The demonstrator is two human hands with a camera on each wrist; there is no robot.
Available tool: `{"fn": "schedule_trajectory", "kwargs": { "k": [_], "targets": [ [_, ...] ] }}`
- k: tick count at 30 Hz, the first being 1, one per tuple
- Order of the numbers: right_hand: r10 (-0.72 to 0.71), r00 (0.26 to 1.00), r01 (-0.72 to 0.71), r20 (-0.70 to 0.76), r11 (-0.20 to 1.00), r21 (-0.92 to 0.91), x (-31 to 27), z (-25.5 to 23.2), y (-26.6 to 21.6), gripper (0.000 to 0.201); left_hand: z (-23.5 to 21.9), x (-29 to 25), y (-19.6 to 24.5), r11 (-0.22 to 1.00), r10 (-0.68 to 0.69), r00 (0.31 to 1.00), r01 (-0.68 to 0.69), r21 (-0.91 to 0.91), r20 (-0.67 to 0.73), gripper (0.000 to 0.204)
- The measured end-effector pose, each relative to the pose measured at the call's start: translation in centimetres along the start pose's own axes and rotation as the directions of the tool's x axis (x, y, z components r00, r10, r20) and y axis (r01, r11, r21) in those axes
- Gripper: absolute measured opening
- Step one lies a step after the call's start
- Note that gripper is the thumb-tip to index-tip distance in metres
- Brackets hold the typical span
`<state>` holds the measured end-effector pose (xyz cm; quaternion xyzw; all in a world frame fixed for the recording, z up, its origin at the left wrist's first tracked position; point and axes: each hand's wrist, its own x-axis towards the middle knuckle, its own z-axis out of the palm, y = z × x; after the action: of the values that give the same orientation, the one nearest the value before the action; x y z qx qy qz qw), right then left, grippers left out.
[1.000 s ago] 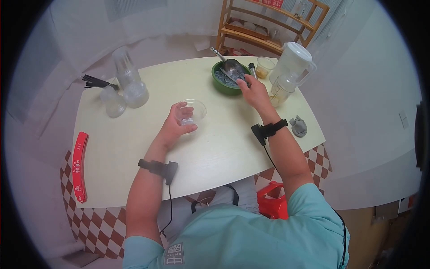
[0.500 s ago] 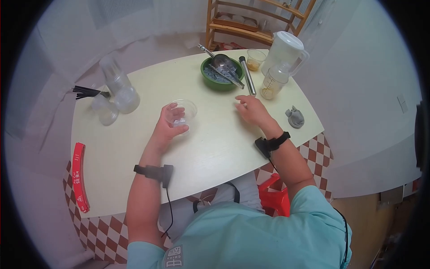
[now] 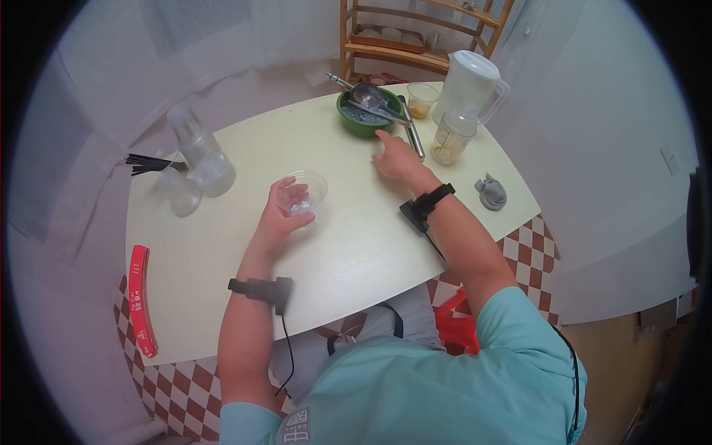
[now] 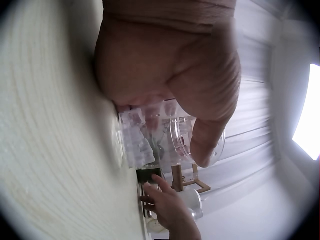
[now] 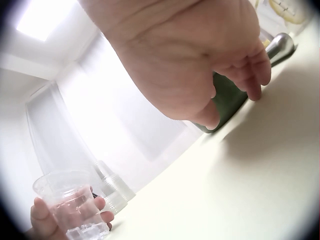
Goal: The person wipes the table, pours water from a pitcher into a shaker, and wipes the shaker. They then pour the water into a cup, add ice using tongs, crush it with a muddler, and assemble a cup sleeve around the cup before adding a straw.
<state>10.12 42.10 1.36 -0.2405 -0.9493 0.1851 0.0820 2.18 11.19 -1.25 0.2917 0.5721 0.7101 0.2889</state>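
My left hand (image 3: 274, 219) grips a clear plastic cup (image 3: 315, 185) upright on the near-middle of the table. Ice cubes (image 4: 135, 140) lie in the bottom of the cup, seen closely in the left wrist view. My right hand (image 3: 400, 159) holds nothing; its fingers are loosely bent, and the fingertips are right at the near side of a green bowl (image 3: 360, 129). That bowl contains ice, with a metal scoop (image 3: 367, 94) and metal tongs (image 3: 386, 114) lying across it. A metal muddler (image 3: 416, 141) lies just right of the bowl.
Behind the muddler stands a cup with yellow contents (image 3: 421, 104). A measuring cup (image 3: 452, 141) and a lidded pitcher (image 3: 467, 81) stand at the right, near a grey cloth (image 3: 490, 193). Stacked clear cups (image 3: 194, 141), black straws (image 3: 152, 163) and a red strip (image 3: 141, 300) occupy the left.
My right hand has come away from the tongs over the bowl to the bowl's near side. Over the last half second the bowl has shifted slightly back. My left hand keeps its grip on the cup.
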Motion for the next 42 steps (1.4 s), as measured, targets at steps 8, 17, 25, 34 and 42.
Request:
{"fn": "schedule_trajectory", "kwargs": {
  "k": [8, 17, 25, 34, 42],
  "targets": [
    [0.239, 0.968, -0.249, -0.074, 0.943, -0.22, -1.7, -2.3, 0.3, 0.049, 0.0, 0.1, -0.1, 1.0, 0.0, 1.0, 0.0, -0.002, 0.006, 0.097],
    [0.156, 0.986, -0.131, 0.063, 0.947, -0.293, -4.0, -2.4, 1.6, 0.038, 0.1, 0.0, 0.1, 1.0, 0.002, 1.0, -0.002, 0.011, 0.007, 0.096],
    [-0.086, 0.969, 0.114, 0.23, 0.987, -0.113, -10.6, -4.0, 0.8, 0.027, 0.1, 0.0, -0.1, 1.0, 0.003, 1.0, -0.003, 0.009, 0.004, 0.094],
    [-0.34, 0.937, 0.349, 0.077, 0.919, -0.182, -8.7, -2.5, 0.6, 0.03, 0.2, -0.1, 0.0, 1.0, 0.008, 1.0, -0.008, 0.004, -0.017, 0.096],
    [-0.37, 0.869, 0.449, -0.329, 0.869, 0.207, -9.5, -11.0, -6.3, 0.023, -0.1, 0.1, -0.3, 0.986, 0.028, 0.999, -0.034, 0.166, 0.041, 0.103]
  ]
}}
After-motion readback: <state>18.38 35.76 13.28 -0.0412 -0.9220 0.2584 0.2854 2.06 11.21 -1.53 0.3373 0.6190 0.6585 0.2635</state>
